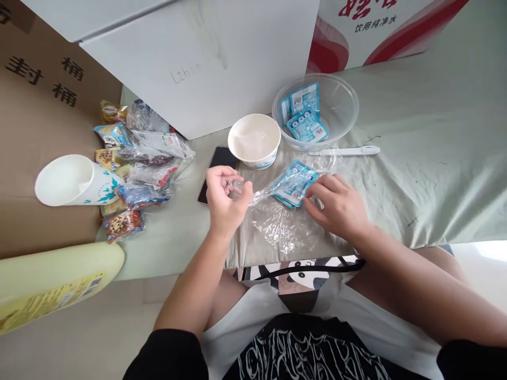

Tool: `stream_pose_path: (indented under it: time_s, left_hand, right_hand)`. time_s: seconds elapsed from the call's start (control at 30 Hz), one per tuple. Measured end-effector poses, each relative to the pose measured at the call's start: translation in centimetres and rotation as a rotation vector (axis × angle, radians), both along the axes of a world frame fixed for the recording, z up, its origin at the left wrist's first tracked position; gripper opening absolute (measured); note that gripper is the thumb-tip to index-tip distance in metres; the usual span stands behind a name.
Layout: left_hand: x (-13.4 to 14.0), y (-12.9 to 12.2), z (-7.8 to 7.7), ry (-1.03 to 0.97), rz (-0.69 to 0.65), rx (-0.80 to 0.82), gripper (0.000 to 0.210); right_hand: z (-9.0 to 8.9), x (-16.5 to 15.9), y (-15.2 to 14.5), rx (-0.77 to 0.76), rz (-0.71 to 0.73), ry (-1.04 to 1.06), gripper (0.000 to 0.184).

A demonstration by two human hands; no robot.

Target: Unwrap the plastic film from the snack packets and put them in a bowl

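Note:
My left hand (227, 198) is curled around a strand of clear plastic film (259, 196), its thumb raised. This film stretches rightward to a small stack of blue-and-white packets (295, 182). At the stack's right edge, my right hand (338, 203) has its fingers and thumb closed on the packets; the fingertips are partly hidden. More crumpled film (283, 229) lies beneath and in front of the stack. Behind it, a clear round plastic bowl (344, 113) holds several similar blue packets (307, 121). A white paper bowl (255, 142) stands just beyond my left hand.
A phone (222, 157) lies partly under the paper bowl. Right of it is a white utility knife (348, 151). At left are several wrapped snacks (148, 153) and a tipped paper cup (75, 179). White boxes (237, 63) and a brown carton (47, 137) border the cloth-covered table (428, 174).

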State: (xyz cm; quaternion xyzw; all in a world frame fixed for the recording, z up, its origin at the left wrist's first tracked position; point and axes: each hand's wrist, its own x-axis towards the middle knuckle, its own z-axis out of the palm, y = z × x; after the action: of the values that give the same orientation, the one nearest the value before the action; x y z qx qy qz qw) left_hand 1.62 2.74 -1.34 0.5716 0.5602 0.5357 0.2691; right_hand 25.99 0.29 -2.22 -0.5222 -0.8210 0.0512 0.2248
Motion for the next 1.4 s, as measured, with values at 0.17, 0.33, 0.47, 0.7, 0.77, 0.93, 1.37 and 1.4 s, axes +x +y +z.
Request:
stream_pose_path:
  time_s: [0.17, 0.33, 0.47, 0.7, 0.77, 0.93, 1.37, 1.4]
  left_hand:
    - [0.8, -0.7, -0.6, 0.404, -0.207, 0.008, 0.039]
    - [1.2, -0.8, -0.6, 0.494, -0.383, -0.248, 0.008]
    - [1.5, -0.8, 0.2, 0.096, -0.497, -0.421, 0.022]
    - [2.1, -0.8, 1.8, -0.769, -0.546, -0.723, 0.028]
    - [1.9, -0.5, 1.9, -0.843, -0.518, -0.752, 0.025]
    - [1.4, 0.1, 1.4, -0.893, -0.391, -0.769, 0.017]
    - [0.7, 2.0, 1.0, -0.954, -0.119, -0.76, 0.021]
    - [0.7, 2.0, 0.9, -0.959, -0.123, -0.768, 0.021]
  right_hand:
    - [-0.6, -0.9, -0.8, -0.001, 0.081, 0.014, 0.028]
    - [-1.3, -1.3, -1.1, -0.081, 0.016, 0.039, 0.056]
    - [-1.7, -1.3, -1.0, -0.125, 0.027, 0.096, 0.063]
    - [-1.3, -1.0, -0.4, -0.123, 0.022, 0.287, 0.05]
    - [-1.1, -0.5, 0.1, -0.174, 0.019, 0.35, 0.042]
    - [-0.9, 0.8, 1.4, -0.355, 0.112, 0.412, 0.051]
    - [2.3, 1.1, -0.3, -0.068, -0.194, 0.431, 0.04]
    - [2.7, 1.2, 0.0, -0.036, -0.24, 0.451, 0.041]
